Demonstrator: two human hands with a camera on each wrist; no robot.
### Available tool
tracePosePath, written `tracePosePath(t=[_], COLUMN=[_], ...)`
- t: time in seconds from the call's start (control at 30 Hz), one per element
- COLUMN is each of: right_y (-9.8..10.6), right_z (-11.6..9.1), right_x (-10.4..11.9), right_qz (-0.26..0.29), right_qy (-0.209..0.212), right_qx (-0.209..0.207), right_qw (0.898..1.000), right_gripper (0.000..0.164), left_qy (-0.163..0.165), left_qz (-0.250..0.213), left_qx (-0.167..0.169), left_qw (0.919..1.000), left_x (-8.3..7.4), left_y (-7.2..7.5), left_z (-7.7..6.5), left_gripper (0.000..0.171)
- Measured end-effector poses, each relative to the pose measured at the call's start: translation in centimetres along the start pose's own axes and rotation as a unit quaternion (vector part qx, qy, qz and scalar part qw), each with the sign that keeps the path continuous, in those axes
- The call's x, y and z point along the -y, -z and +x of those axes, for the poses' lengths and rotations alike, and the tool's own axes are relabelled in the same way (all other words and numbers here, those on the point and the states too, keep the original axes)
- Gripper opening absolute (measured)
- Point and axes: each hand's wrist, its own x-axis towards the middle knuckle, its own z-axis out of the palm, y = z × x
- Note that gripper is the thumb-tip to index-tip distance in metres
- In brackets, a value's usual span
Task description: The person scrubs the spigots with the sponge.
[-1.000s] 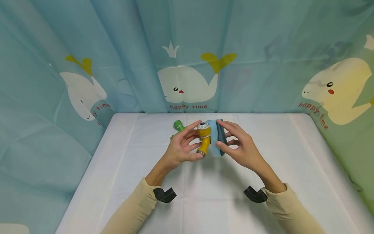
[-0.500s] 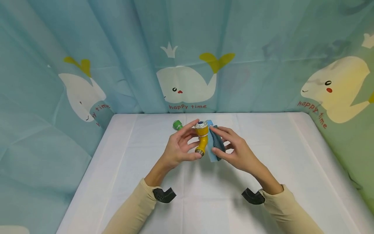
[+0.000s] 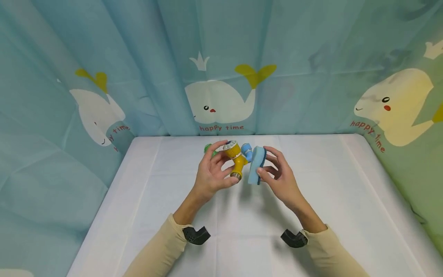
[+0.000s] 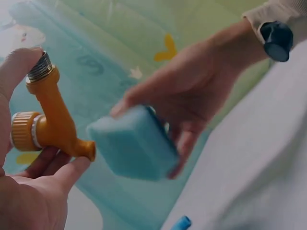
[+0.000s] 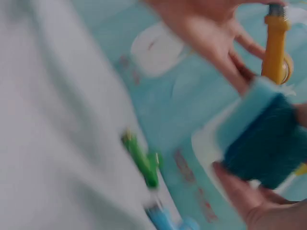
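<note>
My left hand (image 3: 212, 175) holds a yellow tap (image 3: 238, 163) between thumb and fingers, raised above the table. The tap's threaded metal end (image 4: 40, 67) is under the thumb in the left wrist view, and its ribbed round knob (image 4: 24, 132) faces the fingers. My right hand (image 3: 284, 186) grips a sponge (image 3: 256, 165) with a light blue foam side and a dark scouring side (image 5: 264, 143). The foam side faces the tap, with a small gap between them. The left fingers partly hide the knob.
A green tap (image 5: 144, 163) and a blue tap (image 5: 163, 218) lie on the white-covered table (image 3: 242, 238), beyond the hands. In the head view the left hand hides most of the green one. A whale-print curtain (image 3: 221, 46) borders the table at the back and sides.
The sponge, close against the tap's right side before, has swung more upright and come away to the right. The yellow tap has shifted left and tilted, and the blue tap now shows behind.
</note>
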Motion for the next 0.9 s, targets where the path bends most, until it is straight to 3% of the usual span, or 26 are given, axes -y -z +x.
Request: tracePosePath(t=[0.1, 0.17, 0.27, 0.4, 0.6, 0.73, 0.8, 0.9], right_y=[-1.1, -2.0, -2.9, -3.3, -4.2, -4.1, -3.8, -3.0], right_z=[-0.1, -0.1, -0.1, -0.1, -0.2, -0.3, -0.2, 0.0], right_x=[0.2, 0.1, -0.1, 0.0, -0.2, -0.1, -0.1, -0.2], right_qz=[0.161, 0.221, 0.24, 0.265, 0.269, 0.267, 0.235, 0.127], right_qy=[-0.027, -0.037, -0.052, -0.04, -0.053, -0.035, -0.028, -0.013], right_qx=[-0.017, -0.01, -0.005, -0.034, -0.024, -0.049, -0.043, -0.018], right_qw=[0.986, 0.974, 0.969, 0.963, 0.961, 0.962, 0.971, 0.992], right_gripper=[0.063, 0.061, 0.058, 0.055, 0.054, 0.054, 0.057, 0.063], left_qy=[-0.036, -0.051, -0.059, -0.064, -0.073, -0.077, -0.076, -0.07], left_qz=[0.009, 0.012, 0.008, -0.015, -0.008, 0.003, 0.006, 0.014], left_qx=[0.003, 0.002, -0.008, -0.022, -0.022, -0.019, -0.019, -0.027], left_qw=[0.9993, 0.9986, 0.9982, 0.9976, 0.997, 0.9968, 0.9969, 0.9971], left_x=[0.0, 0.0, 0.2, 0.2, 0.1, 0.4, 0.5, 0.7], left_y=[-0.5, -0.7, -1.0, -1.1, -1.2, -1.2, -1.0, -0.6], left_z=[0.1, 0.2, 0.1, 0.1, 0.2, 0.1, 0.0, -0.2], left_gripper=[0.096, 0.094, 0.093, 0.095, 0.096, 0.094, 0.094, 0.094])
